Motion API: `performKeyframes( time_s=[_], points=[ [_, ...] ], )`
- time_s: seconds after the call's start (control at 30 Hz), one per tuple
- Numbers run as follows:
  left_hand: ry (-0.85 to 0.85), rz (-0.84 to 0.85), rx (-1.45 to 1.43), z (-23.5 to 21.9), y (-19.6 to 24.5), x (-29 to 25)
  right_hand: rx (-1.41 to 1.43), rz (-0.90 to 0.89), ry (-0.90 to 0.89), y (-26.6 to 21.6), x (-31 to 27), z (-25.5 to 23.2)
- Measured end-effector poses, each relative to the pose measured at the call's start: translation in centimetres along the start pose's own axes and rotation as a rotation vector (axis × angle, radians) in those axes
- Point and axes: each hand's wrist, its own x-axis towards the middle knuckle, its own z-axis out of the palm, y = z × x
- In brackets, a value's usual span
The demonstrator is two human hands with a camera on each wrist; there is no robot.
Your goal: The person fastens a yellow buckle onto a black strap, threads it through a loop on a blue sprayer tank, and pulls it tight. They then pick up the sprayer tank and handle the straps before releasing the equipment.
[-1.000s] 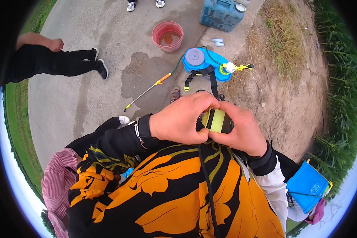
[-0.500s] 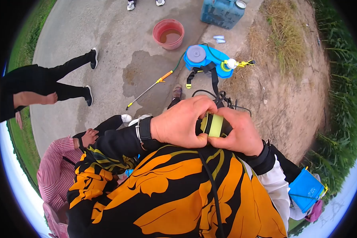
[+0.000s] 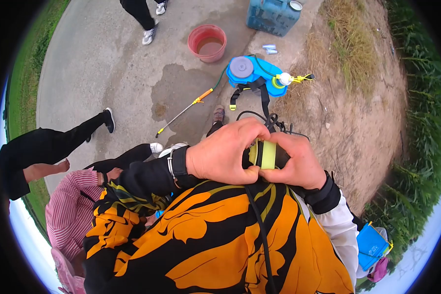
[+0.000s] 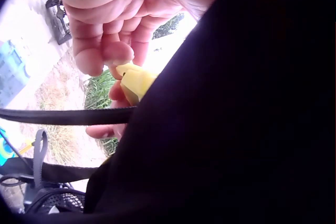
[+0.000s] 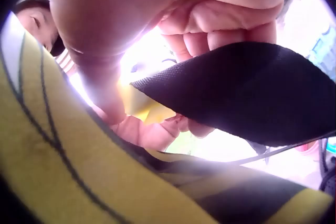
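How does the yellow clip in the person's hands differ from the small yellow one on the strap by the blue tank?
The held clip is gripped by the left hand and right hand; no hand touches the ground clip. The held clip looks larger in the head view, though nearer the camera, than the ground clip. The held clip is raised before the person's body; the ground clip lies low. Both are yellow.

Soft daylight, curved by a wide lens
The head view is evenly lit and ringed in black; wrist-view backgrounds are bleached by glare, the left one half obscured by dark cloth (image 4: 241, 129).
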Motion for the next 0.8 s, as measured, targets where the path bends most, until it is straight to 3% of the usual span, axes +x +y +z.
performKeyframes(
  time_s=[0.33,0.47,0.67,0.8],
  points=[
    [0.065,0.0,0.001,0.2,0.9,0.2,0.196,0.016,0.01,1.5,-0.7,0.2],
    [0.063,0.058,-0.035,0.5,0.7,0.3,0.288,0.109,-0.044,1.5,-1.1,-0.1],
    [0.004,-0.103,-0.118,0.2,0.3,0.1,0.531,0.181,-0.06,2.0,-1.0,0.6],
    [0.014,-0.009,-0.098,-0.3,-0.4,0.1,0.479,0.16,-0.026,1.6,-0.9,0.4]
  ],
)
